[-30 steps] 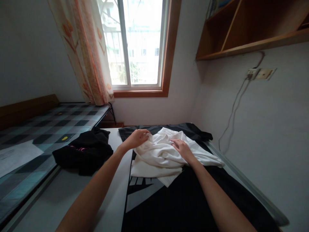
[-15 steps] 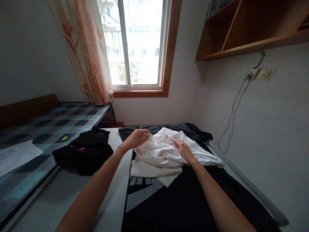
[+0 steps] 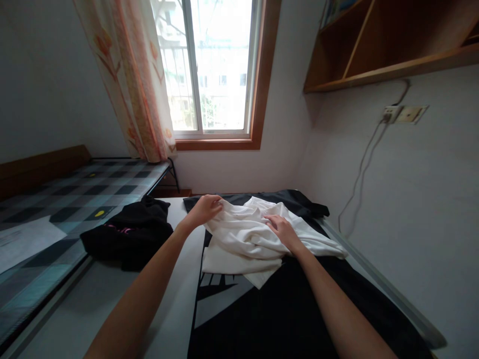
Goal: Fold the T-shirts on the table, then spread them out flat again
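Observation:
A crumpled white shirt (image 3: 250,237) lies in loose folds on a larger black garment (image 3: 269,319) with a grey print. My left hand (image 3: 204,210) is closed on the shirt's far left edge, the fabric pinched between thumb and fingers. On the shirt's right half rests my right hand (image 3: 283,232), its fingers stretched out over the folds with the thumb apart. Left of my left forearm sits a bunched black garment (image 3: 129,232) with pink lettering.
The garments lie on a white tabletop (image 3: 175,304) against the right wall. At left is a checked bed (image 3: 123,189) with a paper sheet (image 3: 28,239) on it. A wooden shelf (image 3: 374,72) hangs above right; a cable (image 3: 359,177) runs down from the wall socket.
My left hand has moved a little to the left and away from me, drawing the white shirt's edge outward and flattening some folds. My right hand stays in place.

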`<state>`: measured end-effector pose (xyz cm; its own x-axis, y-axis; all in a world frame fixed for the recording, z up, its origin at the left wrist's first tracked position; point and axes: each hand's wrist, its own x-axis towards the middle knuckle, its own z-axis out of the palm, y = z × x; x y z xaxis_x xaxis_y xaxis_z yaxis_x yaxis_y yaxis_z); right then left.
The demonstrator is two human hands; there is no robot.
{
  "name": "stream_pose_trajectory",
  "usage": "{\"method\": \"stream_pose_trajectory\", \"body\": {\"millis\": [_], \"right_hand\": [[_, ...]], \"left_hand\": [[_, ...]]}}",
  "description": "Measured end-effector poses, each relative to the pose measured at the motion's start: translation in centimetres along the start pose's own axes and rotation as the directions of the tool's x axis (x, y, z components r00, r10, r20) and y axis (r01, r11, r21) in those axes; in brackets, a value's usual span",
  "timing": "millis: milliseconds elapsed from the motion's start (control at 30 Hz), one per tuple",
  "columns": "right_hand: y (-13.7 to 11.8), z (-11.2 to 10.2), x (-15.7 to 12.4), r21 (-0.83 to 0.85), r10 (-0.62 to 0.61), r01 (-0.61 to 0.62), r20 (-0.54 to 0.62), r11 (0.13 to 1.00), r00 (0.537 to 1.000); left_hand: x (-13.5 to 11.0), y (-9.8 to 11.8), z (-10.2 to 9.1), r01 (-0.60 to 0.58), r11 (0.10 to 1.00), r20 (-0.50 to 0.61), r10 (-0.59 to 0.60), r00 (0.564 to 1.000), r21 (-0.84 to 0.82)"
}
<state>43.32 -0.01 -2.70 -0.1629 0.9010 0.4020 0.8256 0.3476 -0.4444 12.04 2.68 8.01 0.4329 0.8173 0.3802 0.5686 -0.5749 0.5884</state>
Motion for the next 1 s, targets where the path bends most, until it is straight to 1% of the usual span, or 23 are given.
{"method": "stream_pose_trajectory", "body": {"millis": [67, 133, 233, 300, 400, 500, 600, 667, 867, 933, 1000], "right_hand": [[0.1, 0.1, 0.0, 0.003, 0.000, 0.000, 0.000, 1.000, 1.000], [0.1, 0.1, 0.0, 0.003, 0.000, 0.000, -0.001, 1.000, 1.000], [0.0, 0.1, 0.0, 0.001, 0.003, -0.003, -0.002, 1.000, 1.000], [0.0, 0.1, 0.0, 0.001, 0.005, -0.005, -0.001, 1.000, 1.000], [-0.1, 0.0, 0.0, 0.002, 0.008, -0.008, 0.000, 1.000, 1.000], [-0.3, -0.1, 0.0, 0.001, 0.009, -0.009, 0.006, 1.000, 1.000], [-0.4, -0.3, 0.0, -0.006, 0.014, -0.014, 0.010, 1.000, 1.000], [-0.5, -0.4, 0.0, -0.011, 0.018, -0.018, 0.007, 1.000, 1.000], [-0.9, -0.3, -0.1, -0.024, 0.002, -0.002, 0.007, 1.000, 1.000], [-1.2, -0.7, -0.1, -0.067, -0.001, 0.001, 0.003, 0.998, 1.000], [-1.4, -1.3, -0.2, -0.161, 0.016, -0.022, -0.034, 0.987, 0.999]], "left_hand": [[0.0, 0.0, -0.4, 0.025, 0.999, 0.003, -0.025, 1.000, 0.021], [-0.2, 0.2, -0.6, 0.033, 0.999, 0.028, -0.034, 0.999, 0.026], [-0.6, 0.2, -0.9, 0.046, 0.999, 0.116, -0.047, 0.992, 0.017], [-0.8, 0.0, -1.1, 0.069, 0.997, 0.190, -0.073, 0.979, 0.029], [-0.9, -0.6, -1.3, 0.110, 0.990, 0.280, -0.131, 0.951, 0.089], [-1.0, -1.0, -1.4, 0.116, 0.984, 0.337, -0.155, 0.929, 0.132], [-1.0, -1.1, -1.1, 0.090, 0.986, 0.368, -0.135, 0.920, 0.138], [-1.0, -1.2, -0.9, 0.080, 0.987, 0.357, -0.124, 0.926, 0.136], [-1.0, -1.1, -0.6, 0.089, 0.989, 0.248, -0.117, 0.962, 0.120], [-0.9, -0.7, -0.8, 0.095, 0.989, 0.219, -0.119, 0.968, 0.118], [-0.7, -0.4, -1.2, 0.099, 0.988, 0.163, -0.118, 0.980, 0.122]]}}
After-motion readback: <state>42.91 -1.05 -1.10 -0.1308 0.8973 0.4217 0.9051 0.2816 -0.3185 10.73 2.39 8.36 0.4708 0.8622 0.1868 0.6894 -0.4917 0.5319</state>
